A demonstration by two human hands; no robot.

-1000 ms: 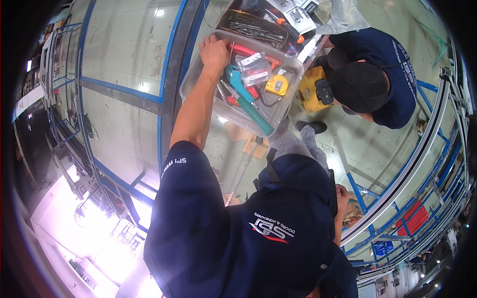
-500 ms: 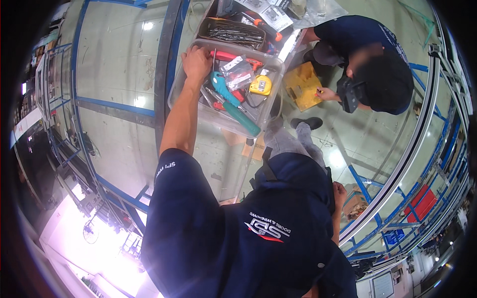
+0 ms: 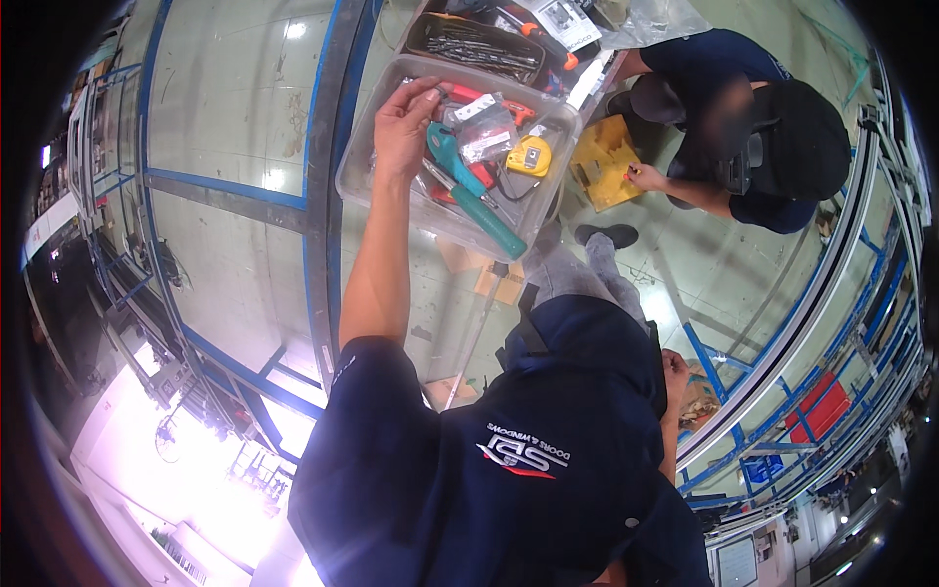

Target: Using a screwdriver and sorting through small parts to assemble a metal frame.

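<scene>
1 left hand seemingly picking inside the bin, 10 o'clock; grip curled, can't tell if pinching; precision needed.

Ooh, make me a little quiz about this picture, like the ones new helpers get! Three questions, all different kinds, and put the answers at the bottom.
1. Pick one: which of the person's hands is over the clear plastic bin? A) left, B) right, C) both.
2. True or false: the yellow tape measure lies inside the bin.
3. Fill the gap: the thick handle at the bin's near side is coloured ____.

Key:
1. A. The left hand is over the bin; the right hand is down at the person's side.
2. True.
3. Green.
</scene>
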